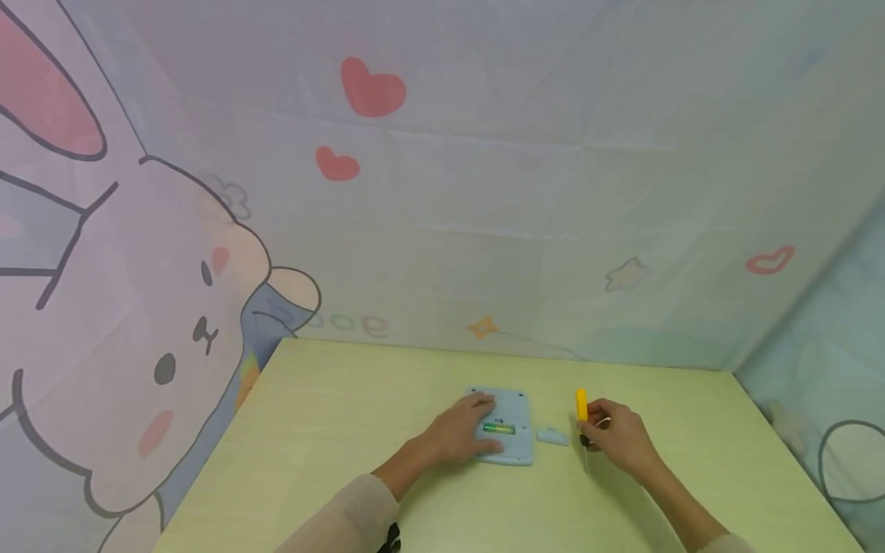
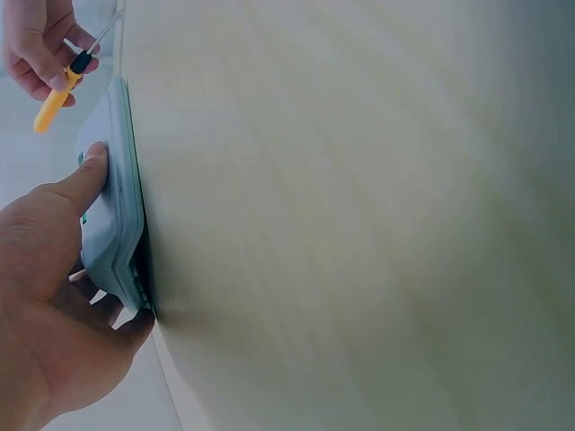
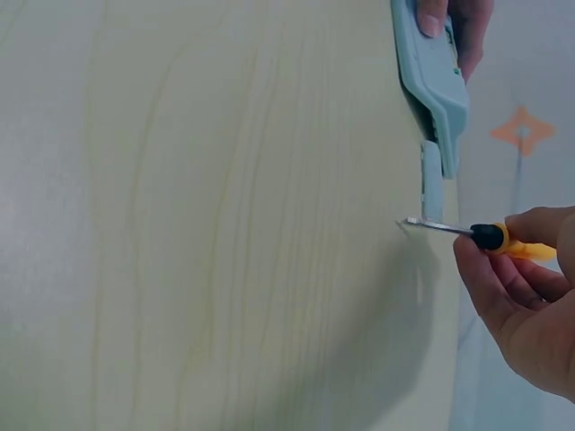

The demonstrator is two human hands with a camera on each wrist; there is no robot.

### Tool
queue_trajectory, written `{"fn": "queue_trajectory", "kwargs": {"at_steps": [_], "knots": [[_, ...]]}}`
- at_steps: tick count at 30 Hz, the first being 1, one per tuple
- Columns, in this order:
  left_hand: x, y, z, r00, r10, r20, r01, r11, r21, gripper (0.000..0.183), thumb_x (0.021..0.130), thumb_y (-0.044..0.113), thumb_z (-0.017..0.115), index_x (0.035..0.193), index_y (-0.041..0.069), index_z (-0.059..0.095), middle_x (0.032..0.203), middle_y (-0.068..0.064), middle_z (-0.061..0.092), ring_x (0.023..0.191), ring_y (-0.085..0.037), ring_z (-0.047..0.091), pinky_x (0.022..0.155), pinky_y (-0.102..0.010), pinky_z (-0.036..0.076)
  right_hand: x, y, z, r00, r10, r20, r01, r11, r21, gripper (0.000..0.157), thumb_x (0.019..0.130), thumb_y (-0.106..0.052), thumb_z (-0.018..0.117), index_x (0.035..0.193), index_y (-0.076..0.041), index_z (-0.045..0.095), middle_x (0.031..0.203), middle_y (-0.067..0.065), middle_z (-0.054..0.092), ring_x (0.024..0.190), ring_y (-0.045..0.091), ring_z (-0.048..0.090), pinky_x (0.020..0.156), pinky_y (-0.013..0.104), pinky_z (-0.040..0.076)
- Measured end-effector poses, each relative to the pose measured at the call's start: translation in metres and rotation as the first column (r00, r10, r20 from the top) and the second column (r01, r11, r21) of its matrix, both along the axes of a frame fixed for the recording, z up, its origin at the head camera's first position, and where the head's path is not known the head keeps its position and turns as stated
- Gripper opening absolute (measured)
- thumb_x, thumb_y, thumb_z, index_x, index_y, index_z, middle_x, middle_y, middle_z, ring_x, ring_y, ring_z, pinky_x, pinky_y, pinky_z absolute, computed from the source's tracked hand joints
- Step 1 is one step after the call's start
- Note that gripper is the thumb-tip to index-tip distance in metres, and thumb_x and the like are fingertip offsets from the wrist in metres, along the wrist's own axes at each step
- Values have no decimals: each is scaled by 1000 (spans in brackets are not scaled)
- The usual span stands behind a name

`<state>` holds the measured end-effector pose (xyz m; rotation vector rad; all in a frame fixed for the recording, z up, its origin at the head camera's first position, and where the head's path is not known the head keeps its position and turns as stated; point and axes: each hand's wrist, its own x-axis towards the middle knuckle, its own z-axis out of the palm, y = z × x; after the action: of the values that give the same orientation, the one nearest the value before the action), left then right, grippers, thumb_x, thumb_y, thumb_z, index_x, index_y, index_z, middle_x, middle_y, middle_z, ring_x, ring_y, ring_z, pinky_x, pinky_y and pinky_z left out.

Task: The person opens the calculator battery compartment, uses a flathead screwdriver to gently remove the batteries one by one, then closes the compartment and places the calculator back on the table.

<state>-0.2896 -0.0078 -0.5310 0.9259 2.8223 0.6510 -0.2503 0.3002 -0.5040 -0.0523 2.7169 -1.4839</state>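
A light blue calculator (image 1: pixel 510 453) lies back side up on the table, its battery slot exposed with a green battery (image 1: pixel 499 428) in it. My left hand (image 1: pixel 458 432) grips the calculator by its left side. In the left wrist view the thumb (image 2: pixel 90 171) rests on the upper face, and the other fingers curl by the end edge. My right hand (image 1: pixel 622 438) pinches a screwdriver (image 1: pixel 581 405) with a yellow handle and black collar, its metal shaft pointing down toward the table. Between calculator and screwdriver lies a small light blue battery cover (image 1: pixel 552 437).
The pale wooden table (image 1: pixel 332 430) ends at a cloth backdrop (image 1: pixel 484 253) printed with hearts and a large rabbit. Another cloth (image 1: pixel 843 369) hangs along the right side. A dark object (image 1: pixel 391 538) shows under the left sleeve.
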Motion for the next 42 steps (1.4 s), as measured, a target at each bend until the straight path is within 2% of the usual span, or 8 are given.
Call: {"fn": "queue_trajectory", "kwargs": {"at_steps": [5, 9, 21, 26, 34, 42], "knots": [[2, 0, 2, 1000, -6, -1, 6, 1000, 2, 79, 92, 53, 65, 151, 8, 41, 158, -3, 35, 146, -23, 31, 115, -38, 33, 1, 0, 3, 998, 4, 64, 4, 993, -122, 31, 95, -13, 66, 117, 8, 58, 105, 18, 58, 84, 26, 68, 73, 38, 60], [2, -1, 3, 1000, -4, 0, 4, 1000, 3, 79, 91, 53, 65, 151, 8, 41, 158, -3, 35, 146, -22, 31, 115, -38, 33, 1, -2, 6, 995, 16, 94, 1, 983, -183, 30, 96, -15, 66, 115, 7, 57, 106, 19, 56, 86, 29, 67, 77, 42, 60], [1, 0, 2, 1000, -5, 5, 5, 1000, 14, 79, 91, 53, 66, 151, 8, 41, 158, -3, 35, 146, -23, 32, 114, -40, 34, 4, -8, 13, 990, 64, 123, -23, 950, -313, 35, 95, -15, 67, 116, 7, 50, 109, 23, 56, 94, 32, 67, 84, 43, 58], [0, 0, 1, 1000, -2, 1, 2, 1000, 12, 79, 91, 53, 66, 151, 9, 42, 158, -3, 36, 145, -22, 32, 114, -39, 34, 4, -9, 14, 987, 91, 132, -34, 923, -382, 37, 94, -17, 69, 111, 7, 46, 107, 24, 58, 98, 35, 67, 88, 44, 56], [1, 0, 1, 1000, 1, 4, -1, 1000, 12, 79, 91, 54, 66, 151, 9, 41, 158, -3, 36, 146, -23, 32, 114, -40, 33, 2, -11, 14, 984, 114, 138, -44, 902, -429, 38, 92, -20, 72, 106, 7, 49, 107, 24, 62, 101, 36, 67, 91, 45, 54], [2, 0, 1, 1000, 10, 10, -10, 1000, -4, 79, 91, 54, 65, 152, 10, 41, 159, -1, 34, 147, -21, 30, 115, -38, 32, -1, -13, 14, 977, 152, 151, -57, 865, -499, 42, 94, -17, 69, 119, 12, 50, 114, 22, 61, 108, 34, 67, 94, 40, 53]]}}
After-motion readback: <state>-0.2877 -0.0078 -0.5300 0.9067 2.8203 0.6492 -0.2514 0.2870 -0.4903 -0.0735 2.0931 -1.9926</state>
